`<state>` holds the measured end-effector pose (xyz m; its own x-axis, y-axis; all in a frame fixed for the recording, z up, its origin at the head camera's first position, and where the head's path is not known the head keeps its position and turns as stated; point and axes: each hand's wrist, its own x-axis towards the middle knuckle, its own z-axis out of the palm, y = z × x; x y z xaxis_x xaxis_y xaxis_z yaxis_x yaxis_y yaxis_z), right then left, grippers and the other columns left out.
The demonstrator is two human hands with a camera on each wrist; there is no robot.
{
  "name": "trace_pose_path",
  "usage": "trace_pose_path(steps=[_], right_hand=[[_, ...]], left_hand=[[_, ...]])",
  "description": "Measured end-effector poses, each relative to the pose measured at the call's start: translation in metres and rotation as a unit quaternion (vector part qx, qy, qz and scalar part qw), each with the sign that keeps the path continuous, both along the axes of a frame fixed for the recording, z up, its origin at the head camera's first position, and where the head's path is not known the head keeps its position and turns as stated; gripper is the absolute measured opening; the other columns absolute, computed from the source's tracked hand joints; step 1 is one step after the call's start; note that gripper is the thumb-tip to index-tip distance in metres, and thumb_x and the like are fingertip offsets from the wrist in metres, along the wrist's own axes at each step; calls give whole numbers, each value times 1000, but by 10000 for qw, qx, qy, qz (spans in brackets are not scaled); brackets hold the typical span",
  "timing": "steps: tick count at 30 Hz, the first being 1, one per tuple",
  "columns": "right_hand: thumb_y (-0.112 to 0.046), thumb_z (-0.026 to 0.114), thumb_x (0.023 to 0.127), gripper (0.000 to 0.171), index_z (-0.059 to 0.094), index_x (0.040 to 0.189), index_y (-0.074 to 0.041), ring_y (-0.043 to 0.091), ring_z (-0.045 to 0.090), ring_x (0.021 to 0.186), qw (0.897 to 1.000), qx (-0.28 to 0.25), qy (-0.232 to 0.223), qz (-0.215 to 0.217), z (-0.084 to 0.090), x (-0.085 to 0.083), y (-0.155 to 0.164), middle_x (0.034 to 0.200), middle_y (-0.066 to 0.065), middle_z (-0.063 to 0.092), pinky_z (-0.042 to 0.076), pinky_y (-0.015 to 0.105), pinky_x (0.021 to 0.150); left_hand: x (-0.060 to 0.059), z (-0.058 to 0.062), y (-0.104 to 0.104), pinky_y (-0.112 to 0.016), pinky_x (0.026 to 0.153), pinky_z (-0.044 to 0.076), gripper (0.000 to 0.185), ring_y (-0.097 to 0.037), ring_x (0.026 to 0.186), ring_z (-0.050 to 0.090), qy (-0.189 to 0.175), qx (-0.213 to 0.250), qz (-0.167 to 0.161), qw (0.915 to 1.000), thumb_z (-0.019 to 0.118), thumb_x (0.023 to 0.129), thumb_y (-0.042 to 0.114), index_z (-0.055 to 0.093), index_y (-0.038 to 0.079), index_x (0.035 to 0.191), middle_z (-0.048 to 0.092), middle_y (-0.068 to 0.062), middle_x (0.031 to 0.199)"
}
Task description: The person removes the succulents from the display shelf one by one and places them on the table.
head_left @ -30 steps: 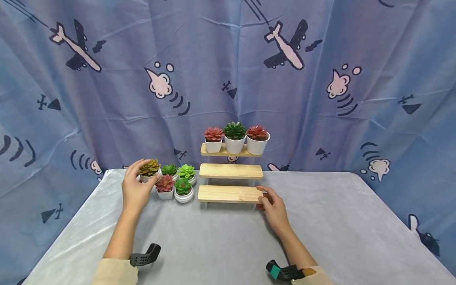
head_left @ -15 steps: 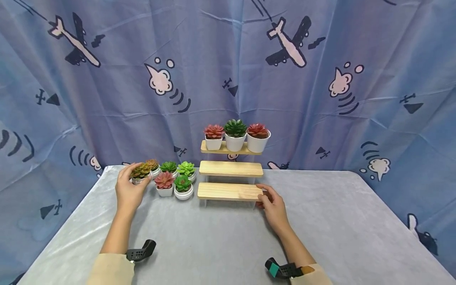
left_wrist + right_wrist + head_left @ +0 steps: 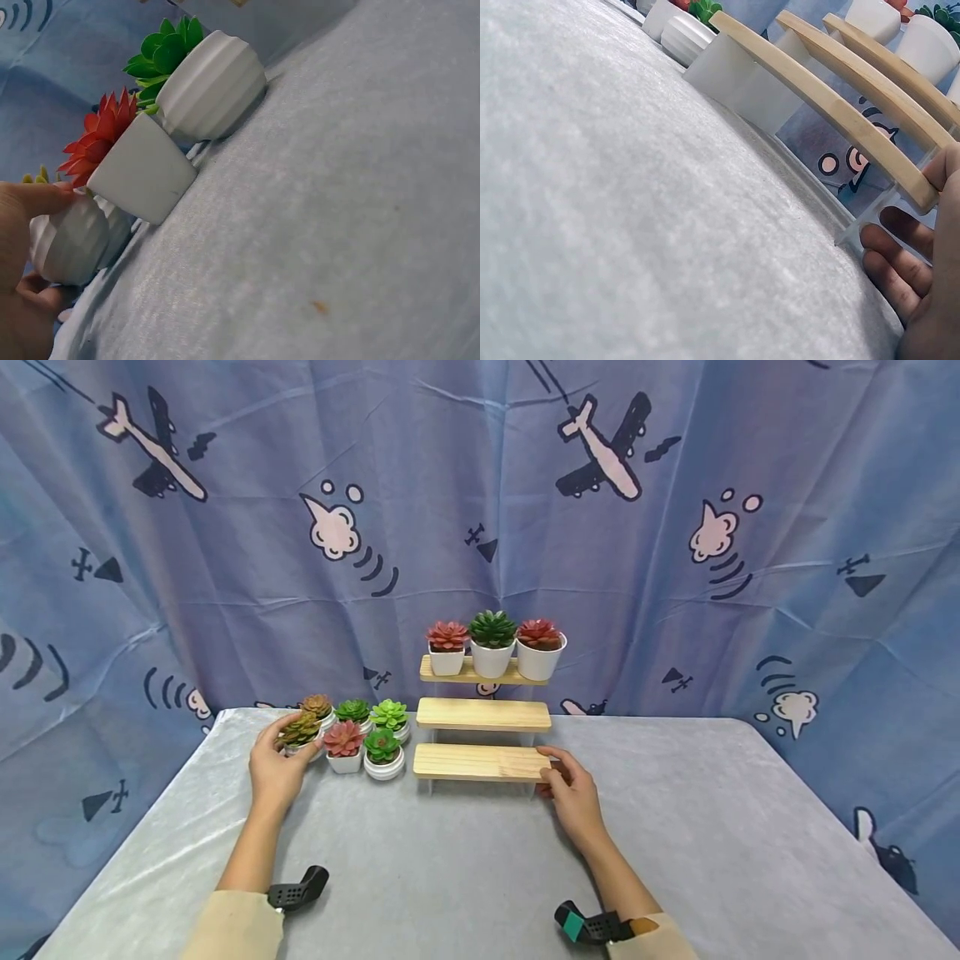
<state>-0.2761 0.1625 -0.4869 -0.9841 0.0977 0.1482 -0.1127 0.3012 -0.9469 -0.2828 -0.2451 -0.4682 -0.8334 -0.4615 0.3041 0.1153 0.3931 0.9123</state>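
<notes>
My left hand [image 3: 275,768] holds an olive-green potted succulent [image 3: 300,729] in a white pot, thumb and fingers on either side. In the left wrist view its ribbed pot [image 3: 69,240] sits low by the cloth; I cannot tell whether it bears weight there. Beside it are a red succulent [image 3: 343,739], a green one [image 3: 382,747], a light-green one [image 3: 390,716], a dark-green one [image 3: 352,712] and an orange-brown one [image 3: 317,706]. My right hand [image 3: 576,797] grips the right end of the lowest board of a three-tier display stand [image 3: 480,762], fingers curled beneath it.
On the top board [image 3: 468,672] stand a red succulent [image 3: 447,637], a dark-green one [image 3: 492,631] and another red one [image 3: 539,635]. The middle board [image 3: 483,714] is bare. A patterned curtain [image 3: 480,485] hangs behind the grey cloth-covered table [image 3: 465,868].
My left hand has moved left with the olive-green succulent, then slightly nearer and lower, uncovering the orange-brown one. The right hand keeps its grip on the stand.
</notes>
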Motion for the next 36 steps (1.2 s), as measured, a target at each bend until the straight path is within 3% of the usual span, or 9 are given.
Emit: trace_pose_path(steps=[4,9,13,17,24,29,36], right_hand=[[-5,52,98,36,64,132,-10,17,67,79,10000,-11,48,30,1,0,-1,112,23,69,56,22,70],[-4,53,97,36,64,131,-9,15,66,77,9999,-19,123,53,1,0,-2,110,23,70,56,22,69],[-4,53,98,36,65,131,-10,16,66,77,9999,19,131,31,0,-1,-2,109,22,70,56,22,70],[-5,53,98,35,65,131,-11,16,66,77,9999,16,130,27,-2,-1,-1,110,22,70,56,22,70],[-6,53,99,35,65,131,-12,15,67,77,9999,-15,135,46,-2,1,0,111,21,70,56,22,71],[-6,53,98,35,65,132,-10,15,67,77,9999,7,121,31,-2,0,0,111,21,70,56,22,69],[-7,54,98,34,65,130,-11,14,67,77,9999,-11,105,34,-2,0,1,111,21,71,56,22,70]], left_hand=[[0,-2,-2,0,72,39,53,-34,117,59,-117,-20,121,9999,78,87,8,62,9,137,54,-21,141],[2,-6,-5,-11,79,39,52,-33,116,58,-273,-90,272,9992,78,87,9,62,9,136,54,-20,141],[2,-9,-6,-29,97,46,52,-35,123,54,-282,-168,82,9994,77,86,6,61,7,136,53,-22,142],[0,-12,-6,-51,112,42,52,-37,133,48,-100,-268,-170,9994,77,84,1,60,3,134,51,-24,144],[1,-14,-6,-52,114,39,53,-37,136,45,3,-540,-299,9981,77,83,0,60,1,133,51,-24,144],[4,-5,-6,-53,117,35,50,-37,140,43,-69,-496,-295,9983,68,85,-1,60,2,134,51,-23,146],[5,25,7,-53,119,32,46,-35,140,45,523,-272,-158,9981,59,84,-2,63,-1,130,54,-23,143]])
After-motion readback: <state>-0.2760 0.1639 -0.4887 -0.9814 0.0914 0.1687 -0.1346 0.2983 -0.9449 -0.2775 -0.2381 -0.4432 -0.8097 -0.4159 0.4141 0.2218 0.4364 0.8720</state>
